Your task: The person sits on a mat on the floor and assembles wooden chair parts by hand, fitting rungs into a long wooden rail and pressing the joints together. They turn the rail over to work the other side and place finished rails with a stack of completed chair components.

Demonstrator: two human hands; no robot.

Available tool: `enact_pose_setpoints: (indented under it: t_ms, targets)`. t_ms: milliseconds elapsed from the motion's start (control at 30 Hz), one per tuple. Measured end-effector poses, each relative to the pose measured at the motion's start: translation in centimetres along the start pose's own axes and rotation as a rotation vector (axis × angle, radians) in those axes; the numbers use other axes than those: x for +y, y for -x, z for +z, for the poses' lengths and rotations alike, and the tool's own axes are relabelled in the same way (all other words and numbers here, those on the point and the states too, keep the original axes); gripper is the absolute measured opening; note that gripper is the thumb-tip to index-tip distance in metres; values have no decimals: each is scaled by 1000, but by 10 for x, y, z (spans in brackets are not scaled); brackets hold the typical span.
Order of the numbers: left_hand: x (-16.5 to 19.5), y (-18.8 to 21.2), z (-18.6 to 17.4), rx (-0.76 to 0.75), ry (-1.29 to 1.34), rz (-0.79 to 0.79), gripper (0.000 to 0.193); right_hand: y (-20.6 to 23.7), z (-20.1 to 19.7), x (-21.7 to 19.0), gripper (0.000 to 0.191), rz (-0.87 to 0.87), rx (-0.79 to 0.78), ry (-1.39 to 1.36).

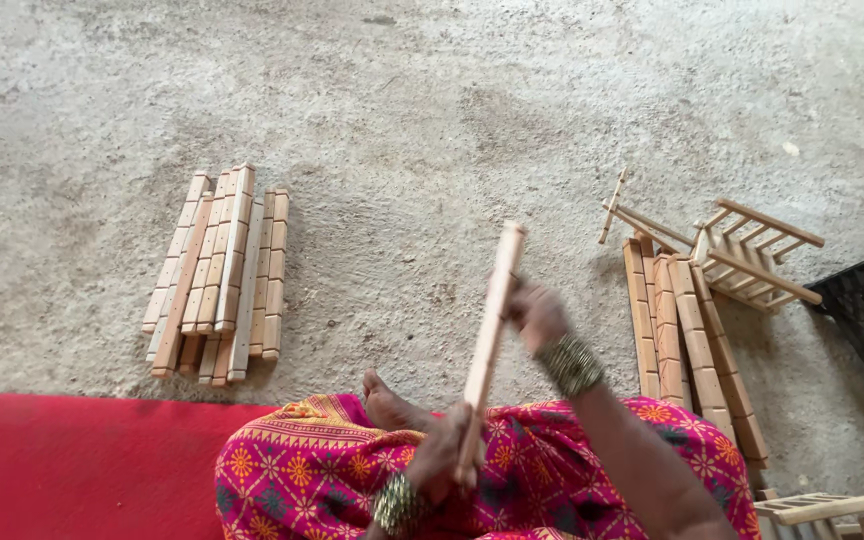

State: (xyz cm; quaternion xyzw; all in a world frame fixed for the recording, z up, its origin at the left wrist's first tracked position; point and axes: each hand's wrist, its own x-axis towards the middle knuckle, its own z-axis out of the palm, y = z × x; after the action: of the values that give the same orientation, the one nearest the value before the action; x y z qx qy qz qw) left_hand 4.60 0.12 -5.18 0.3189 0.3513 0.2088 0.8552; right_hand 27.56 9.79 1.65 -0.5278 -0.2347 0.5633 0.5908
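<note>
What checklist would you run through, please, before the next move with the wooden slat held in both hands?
1. Left hand grips the lower end of the wooden slat: ok.
2. Right hand steadies the slat near its upper part: ok, though blurred.
3. Slat free of the floor and the piles: ok, raised above the lap.
4. Left pile of slats lies tidy on the concrete floor: ok.
5. Right pile of slats beside the small wooden frame: ok.
6. Slat's surface condition: cannot tell, blurred.
</note>
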Motion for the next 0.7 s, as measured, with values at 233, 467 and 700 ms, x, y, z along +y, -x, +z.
enact_pose_setpoints:
  t_ms: [233, 467, 700]
  targets:
    - [34, -22, -5, 196, 171, -40, 46, 52, 23, 77, 32, 316, -290, -143]
    - [21, 24, 22, -45, 125, -141, 58, -22, -18, 39, 37, -259, 196, 165]
    - [52, -17, -14, 7, 543, -41, 56, 72, 19, 87, 36, -1085, -156, 1147]
